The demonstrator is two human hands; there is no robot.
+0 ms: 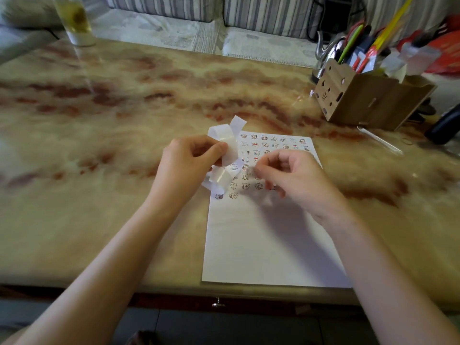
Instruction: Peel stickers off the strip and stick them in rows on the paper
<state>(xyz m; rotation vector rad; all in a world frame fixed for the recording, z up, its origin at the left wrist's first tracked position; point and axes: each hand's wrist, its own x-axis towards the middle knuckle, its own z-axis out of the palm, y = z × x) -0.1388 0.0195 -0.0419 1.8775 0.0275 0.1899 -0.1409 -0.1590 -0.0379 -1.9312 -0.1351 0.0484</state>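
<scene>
A white sheet of paper [268, 245] lies on the marble-patterned table, its far half covered with several rows of small cartoon stickers [258, 186]. My left hand [191, 161] grips a curled, glossy white backing strip [230, 148] over the paper's far left edge. Just to its right, my right hand [291, 174] hovers above the sticker rows with thumb and forefinger pinched together on a small sticker [250, 171], which is blurred. Part of the middle rows is hidden under my right hand.
A wooden desk organiser [368, 98] with pens and scissors stands at the back right, a metal kettle [326, 56] behind it. A tall glass [74, 21] stands at the back left. A dark object [445, 125] lies at the right edge. Striped sofa cushions lie beyond the table.
</scene>
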